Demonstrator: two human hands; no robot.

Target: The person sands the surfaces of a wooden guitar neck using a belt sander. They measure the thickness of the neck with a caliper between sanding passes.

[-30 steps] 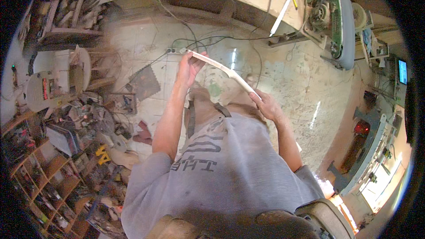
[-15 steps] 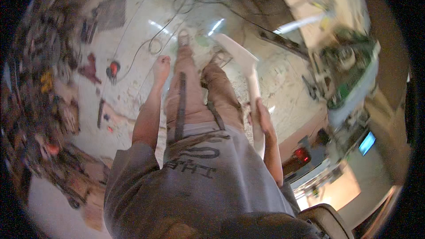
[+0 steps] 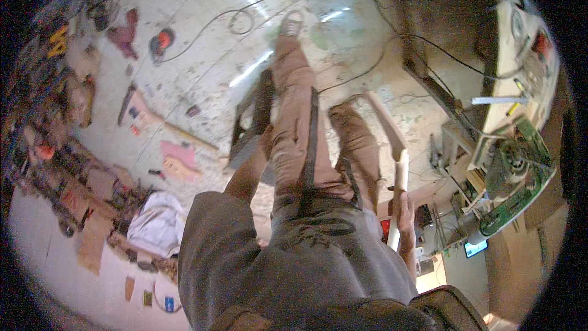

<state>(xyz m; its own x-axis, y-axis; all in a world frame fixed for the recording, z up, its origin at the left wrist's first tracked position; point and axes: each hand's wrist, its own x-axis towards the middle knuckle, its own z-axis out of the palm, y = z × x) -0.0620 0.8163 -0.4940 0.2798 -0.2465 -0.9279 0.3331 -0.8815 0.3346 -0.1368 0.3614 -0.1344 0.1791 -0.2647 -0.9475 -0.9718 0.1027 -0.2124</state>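
Observation:
My right hand [image 3: 402, 209] is closed around a long pale wooden piece [image 3: 401, 175] beside my right hip. The piece has a straight shaft, and its flatter far end angles off to the left in front of my right leg. My left arm reaches down beside my left thigh. Its hand [image 3: 267, 139] is dim and blurred at the edge of a dark, upright object [image 3: 251, 116] with a grey lower part. Whether the fingers hold that object I cannot make out. My left shoe [image 3: 292, 23] is planted on the floor ahead.
Black cables [image 3: 242, 21] loop across the dusty floor, one leading to a red-and-black tool [image 3: 163, 41]. Cut wooden pieces [image 3: 177, 160] lie at left, near clutter and a white bag [image 3: 156, 224]. At right stand a green machine [image 3: 514, 171] and a workbench [image 3: 499, 37].
My view has swung, so the floor things sit further left or lower. My left hand went from hanging open to beside the dark object. The right hand keeps the wooden piece, now lower.

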